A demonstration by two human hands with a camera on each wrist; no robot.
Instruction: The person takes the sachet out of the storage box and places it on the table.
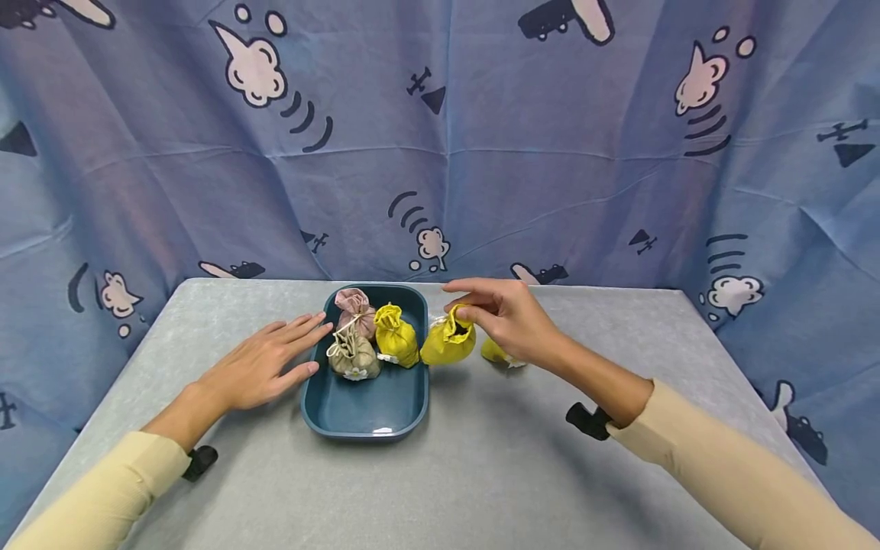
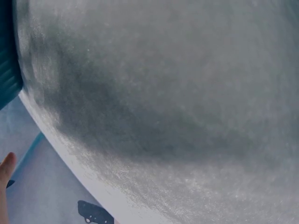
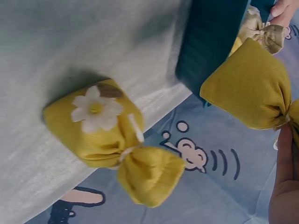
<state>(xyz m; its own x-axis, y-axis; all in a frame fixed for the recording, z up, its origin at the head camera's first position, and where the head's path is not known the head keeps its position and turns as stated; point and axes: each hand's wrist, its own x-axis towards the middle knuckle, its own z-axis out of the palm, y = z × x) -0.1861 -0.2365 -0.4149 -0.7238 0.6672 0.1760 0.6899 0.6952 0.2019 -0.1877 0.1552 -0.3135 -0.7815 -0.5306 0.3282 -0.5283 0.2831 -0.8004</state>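
My right hand [image 1: 516, 317] pinches a yellow drawstring pouch [image 1: 448, 345] by its gathered neck, just off the right rim of a blue tray [image 1: 364, 438]. In the right wrist view that held pouch [image 3: 252, 88] hangs beside the tray's wall. My left hand [image 1: 264, 363] has its fingers straight, their tips at the tray's left rim. Inside the tray sit a pink pouch [image 1: 356, 309], a beige pouch [image 1: 354, 357] with a white flower and another yellow pouch [image 1: 396, 340]. Partly behind my right hand, one more yellow pouch [image 1: 493, 351] lies on the table; the right wrist view shows its white flower [image 3: 96, 109].
A grey table [image 1: 481, 473] carries everything, and a blue patterned curtain [image 1: 447, 153] hangs behind and at both sides. Black wrist straps show at the left sleeve [image 1: 103, 496] and the right sleeve [image 1: 729, 466]. The left wrist view mostly holds tabletop [image 2: 163, 93].
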